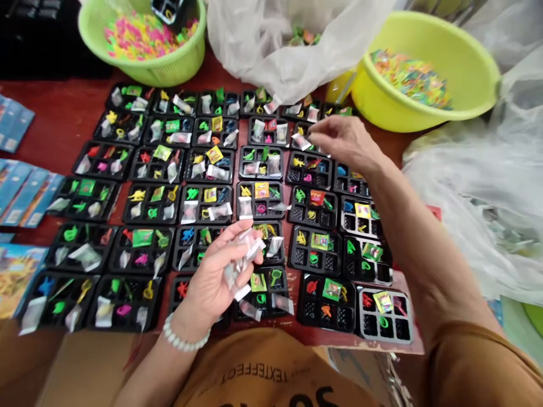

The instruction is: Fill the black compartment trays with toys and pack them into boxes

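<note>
My left hand point(224, 265), with a beaded bracelet on the wrist, holds several small white-wrapped packets point(246, 254) over the near trays. Farther off, my right hand point(341, 141) reaches over the back right trays with its fingers bent together; what is between its fingertips is too small to make out. A white packet point(300, 141) lies in the black tray beside those fingertips. Rows of black compartment trays point(314, 250) hold small coloured plastic pieces and wrapped sachets. Trays on the left and in the middle also hold white packets; several right-hand trays show none.
A green basket point(178, 66) of pink and yellow pieces stands at the back left, a yellow-green basin point(462, 68) of sachets at the back right. Plastic bags point(458, 198) lie at the right and back. Blue printed cards point(25, 189) sit on the left of the red table point(63, 121).
</note>
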